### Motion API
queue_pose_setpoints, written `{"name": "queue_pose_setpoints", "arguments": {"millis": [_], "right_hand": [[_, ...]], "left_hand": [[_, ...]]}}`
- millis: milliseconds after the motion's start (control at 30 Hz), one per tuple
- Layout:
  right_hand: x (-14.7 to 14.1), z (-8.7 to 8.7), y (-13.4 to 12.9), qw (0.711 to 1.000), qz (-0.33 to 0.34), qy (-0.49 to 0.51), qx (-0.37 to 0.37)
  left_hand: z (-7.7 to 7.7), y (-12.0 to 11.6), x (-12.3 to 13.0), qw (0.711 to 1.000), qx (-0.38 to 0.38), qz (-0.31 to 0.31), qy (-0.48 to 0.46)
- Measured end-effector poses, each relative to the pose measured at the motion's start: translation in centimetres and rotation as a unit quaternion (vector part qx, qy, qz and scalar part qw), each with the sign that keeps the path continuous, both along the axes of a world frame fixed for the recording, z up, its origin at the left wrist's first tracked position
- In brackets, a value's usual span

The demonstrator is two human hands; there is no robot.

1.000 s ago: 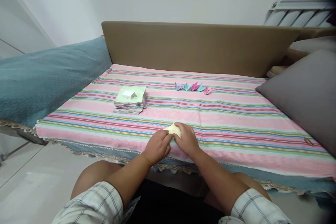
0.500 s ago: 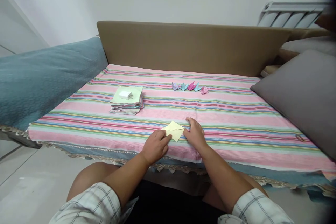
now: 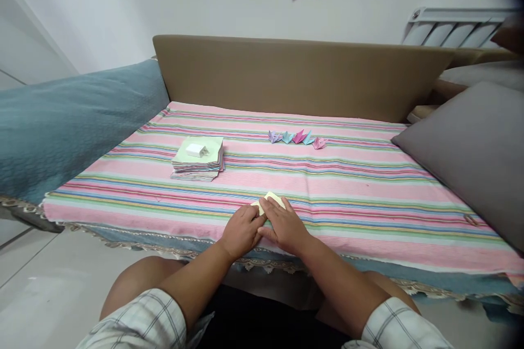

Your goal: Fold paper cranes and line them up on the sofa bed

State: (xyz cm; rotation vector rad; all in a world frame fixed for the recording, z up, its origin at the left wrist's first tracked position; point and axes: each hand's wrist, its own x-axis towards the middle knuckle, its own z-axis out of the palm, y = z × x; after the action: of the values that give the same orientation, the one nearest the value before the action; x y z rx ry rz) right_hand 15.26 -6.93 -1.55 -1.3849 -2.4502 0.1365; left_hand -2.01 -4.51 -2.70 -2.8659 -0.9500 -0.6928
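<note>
A pale yellow sheet of origami paper (image 3: 273, 196), folded, lies on the striped cloth in front of me, mostly covered by my hands. My left hand (image 3: 242, 230) grips its left side, thumb and fingers bent together at the edge. Flat across the paper rests my right hand (image 3: 284, 224), fingers stretched out and pressing down, its fingertips touching the left hand's. Behind the hands stands a row of several small folded paper cranes (image 3: 298, 137) in purple, blue and pink. To the left is a stack of square paper (image 3: 198, 166) with a white plug adapter (image 3: 197, 150) on top.
The striped cloth (image 3: 347, 182) covers the sofa seat, with a brown backrest (image 3: 286, 73) behind. A grey cushion (image 3: 470, 147) leans at the right, and a blue-covered armrest (image 3: 90, 114) bounds the left. A small brownish object (image 3: 470, 220) lies near the cushion.
My right hand has moved left from the paper's right corner and now lies flat over it. My left hand stays at the left side. The paper is now mostly hidden.
</note>
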Motion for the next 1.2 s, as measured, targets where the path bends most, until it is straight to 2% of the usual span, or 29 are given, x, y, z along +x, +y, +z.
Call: {"name": "queue_pose_setpoints", "arguments": {"millis": [133,400,667,800,900,1000,1067,1200], "right_hand": [[0.7,-0.4,0.0,1.000,-0.002,-0.027,-0.006],[2.2,-0.9,-0.5,0.997,-0.046,-0.055,-0.026],[3.5,-0.3,-1.2,0.989,-0.099,-0.089,-0.057],[4.1,-0.5,-1.3,0.986,-0.134,-0.097,-0.038],[4.0,-0.9,-1.5,0.982,-0.165,-0.089,0.016],[3.3,-1.2,-1.9,0.986,-0.121,-0.076,0.083],[2.7,-1.4,-2.1,0.990,-0.079,-0.073,0.092],[2.7,-1.4,-2.0,0.990,-0.101,-0.061,0.079]], "left_hand": [[0.2,0.0,0.0,1.000,-0.006,-0.003,0.008],[-0.3,0.1,0.0,1.000,0.017,0.018,0.012],[0.0,0.1,0.5,0.998,0.021,0.050,0.033],[-0.1,0.2,0.5,0.998,0.026,0.037,0.039],[-0.2,0.2,0.5,0.998,0.032,0.037,0.033],[-0.3,0.2,0.5,0.998,0.034,0.035,0.034],[-0.3,0.2,0.5,0.998,0.034,0.036,0.037],[-0.4,0.2,0.4,0.998,0.039,0.034,0.039]]}}
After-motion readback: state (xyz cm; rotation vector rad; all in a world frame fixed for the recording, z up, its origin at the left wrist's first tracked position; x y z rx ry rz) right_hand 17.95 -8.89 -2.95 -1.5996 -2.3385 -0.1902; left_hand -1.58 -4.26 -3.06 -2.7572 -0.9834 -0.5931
